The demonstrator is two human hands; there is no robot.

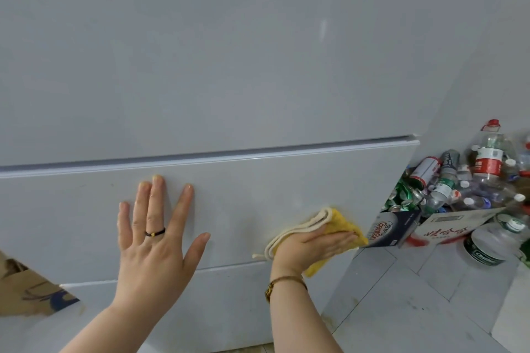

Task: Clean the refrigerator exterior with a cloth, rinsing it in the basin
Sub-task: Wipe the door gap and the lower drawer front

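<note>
The white refrigerator (229, 66) fills most of the head view, with a seam between its upper door and a lower drawer front. My left hand (156, 235) lies flat on the drawer front, fingers spread, holding nothing. My right hand (312, 245) presses a folded yellow cloth (339, 223) with a cream edge against the drawer front near its right edge. No basin is in view.
Right of the refrigerator, cardboard boxes (436, 231) hold several empty plastic bottles (487, 157) and crushed cans (403, 198) on the tiled floor (415, 295). A large bottle (487, 243) lies beside them. A brown cardboard piece (25, 292) sits at the lower left.
</note>
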